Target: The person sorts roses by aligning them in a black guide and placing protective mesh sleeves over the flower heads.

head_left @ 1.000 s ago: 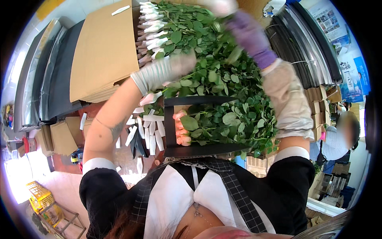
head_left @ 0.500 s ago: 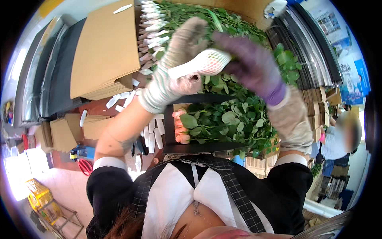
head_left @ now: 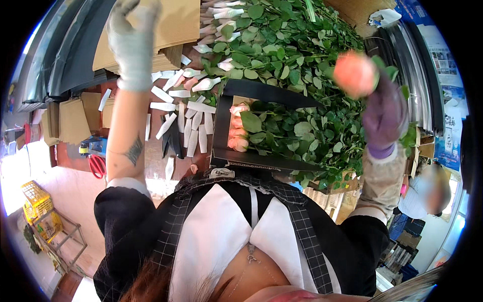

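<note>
Red-brown table (head_left: 73, 162), scattered white sleeves (head_left: 192, 143).
Left hand (head_left: 132, 48) parted, empty; right hand (head_left: 386, 111) closed on pink rose (head_left: 355, 74); yellow crate (head_left: 36, 199) beyond.

White sleeves (head_left: 203, 139) on reddish-brown table (head_left: 69, 162)

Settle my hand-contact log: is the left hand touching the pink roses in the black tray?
Apart. The head view shows a wide gap strewn with white mesh sleeves between the left hand and the pink roses in the black tray.
</note>
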